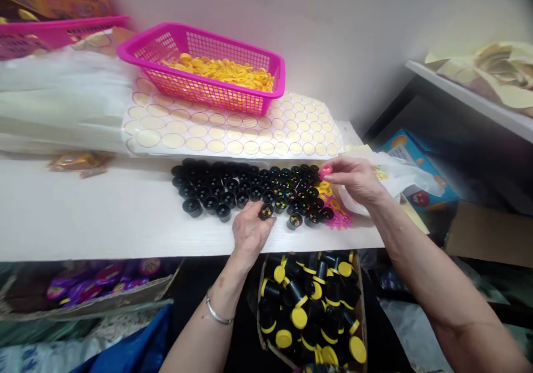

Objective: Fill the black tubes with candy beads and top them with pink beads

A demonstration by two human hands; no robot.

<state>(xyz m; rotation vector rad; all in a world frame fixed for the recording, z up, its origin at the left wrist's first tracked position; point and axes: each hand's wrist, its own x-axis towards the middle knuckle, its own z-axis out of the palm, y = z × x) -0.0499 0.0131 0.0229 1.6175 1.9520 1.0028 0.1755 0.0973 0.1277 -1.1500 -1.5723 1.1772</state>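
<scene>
From my remote station I view the white table (104, 212) through the head camera. The left hand (252, 231) is curled, thumb and fingers closed about a single black cup (266, 212) at the near edge of the cluster of black cups (210, 202); I judge this grip keeps the cup upright, its mouth facing up and coloured bits visible inside. The right hand (353, 180) is nearly closed, thumb and fingertips pinching a small pink piece (325, 171) above the cluster's right end, probably so held because the piece is small. Yellow rings (325, 188) and pink bits (340, 220) lie just beside that end, presumably for short reach. The pink basket (266, 105) rests on the sheet of round stickers (195, 144) behind, seemingly clear of the hands' working space.
</scene>
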